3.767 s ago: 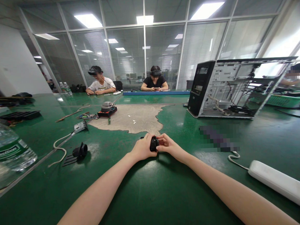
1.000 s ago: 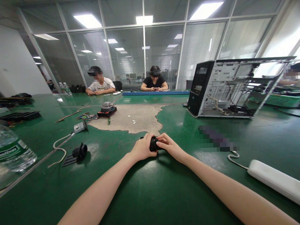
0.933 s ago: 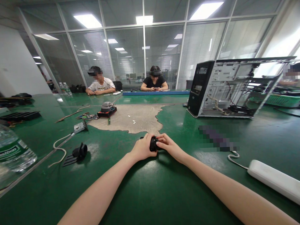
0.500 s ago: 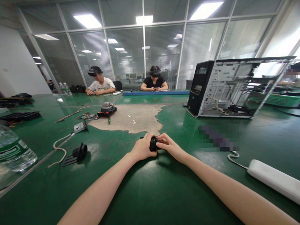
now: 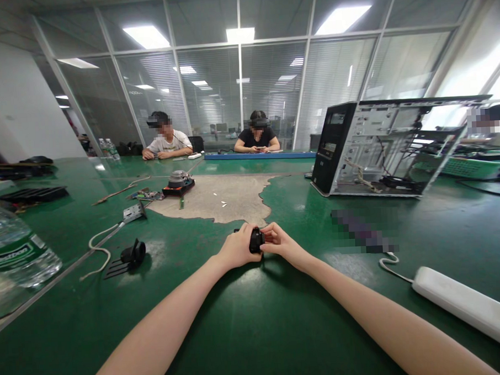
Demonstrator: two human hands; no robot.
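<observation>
- Bottle: clear, green label, standing at the left edge.
- Cord: pale, loosely curved, leading to the metal plate.
- Pronged part: black, lying on the green table.
- Metal plate: beyond the pronged part.
- Speaker: on the bare patch's left side.
- Left hand: fingers curled closed around the black part.
- Black part: centre, between both hands, partly hidden.
- Right hand: thumb and fingertips slightly parted, gripping the black part's right end.
- Blurred object: pixelated, dark.
- Case: computer, open-sided, upright.
- Power strip: white, near right edge.
</observation>
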